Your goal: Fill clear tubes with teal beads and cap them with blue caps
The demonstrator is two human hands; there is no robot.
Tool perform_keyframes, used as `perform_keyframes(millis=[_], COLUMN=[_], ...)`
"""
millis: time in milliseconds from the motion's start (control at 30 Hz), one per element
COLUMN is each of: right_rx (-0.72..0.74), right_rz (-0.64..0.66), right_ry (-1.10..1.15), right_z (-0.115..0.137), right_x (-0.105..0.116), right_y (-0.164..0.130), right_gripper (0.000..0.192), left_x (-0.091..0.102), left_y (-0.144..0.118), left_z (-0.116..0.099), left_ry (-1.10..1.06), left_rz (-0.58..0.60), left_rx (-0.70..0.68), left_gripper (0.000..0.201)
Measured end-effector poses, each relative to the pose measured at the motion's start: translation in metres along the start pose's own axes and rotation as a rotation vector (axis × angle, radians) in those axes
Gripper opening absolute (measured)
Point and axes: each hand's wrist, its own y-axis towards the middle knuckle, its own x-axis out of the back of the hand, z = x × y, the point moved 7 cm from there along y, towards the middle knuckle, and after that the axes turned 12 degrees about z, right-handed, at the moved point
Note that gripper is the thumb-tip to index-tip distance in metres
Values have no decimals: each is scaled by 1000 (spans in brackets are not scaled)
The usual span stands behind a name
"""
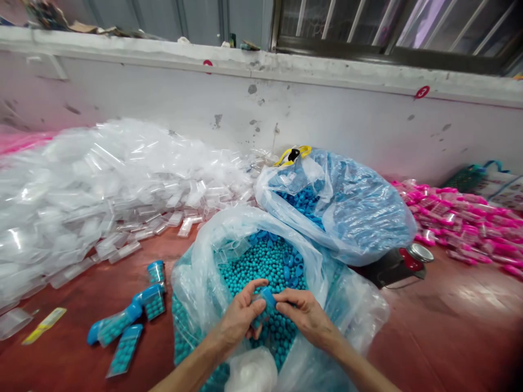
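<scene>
Before a stained pale wall, on a red surface, sat two plastic bags, one of turquoise beads, and at least four filled containers. Above the beads, the left hand curled around one small clear container, while the right hand, thumb and forefinger nearly together, pinched its glossy blue cap.

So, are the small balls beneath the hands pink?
No, the small balls in the open plastic bag are teal.
</scene>
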Motion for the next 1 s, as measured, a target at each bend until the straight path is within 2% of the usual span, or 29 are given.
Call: perform_keyframes(millis=[100,200,333,400,533,600,700,767,867,1000], right_rx=[-15,-14,36,39,-21,-66,-128,-158,-188,-174], right_rz=[-28,-32,21,26,-94,-42,96,101,35,-53], right_ry=[47,37,-76,-75,68,211,478,581,603,551], right_z=[-5,-3,3,0,-13,-17,-17,-15,-14,-11], right_x=[-1,-1,-4,-7,-5,-7,-10,-6,-3,1], right_y=[-2,-1,0,0,1,4,10,14,22,26], right_gripper=[15,15,23,23,17,21,29,39,47,39], left_x=[1,1,0,1,7,11,11,9,6,3], left_y=[0,0,3,5,6,5,1,-2,-6,-8], left_z=[-4,-8,3,4,-1,-3,-8,-13,-19,-25], left_ry=[63,80,9,46,74,44,55,97,165,235], left_rz=[6,6,0,-34,-106,-99,-3,57,76,67], left_rx=[-55,-93,-44,-76,-114,-75,-22,-13,-19,-30], left_gripper=[67,58,55,52,49,51,52,49,43,38])
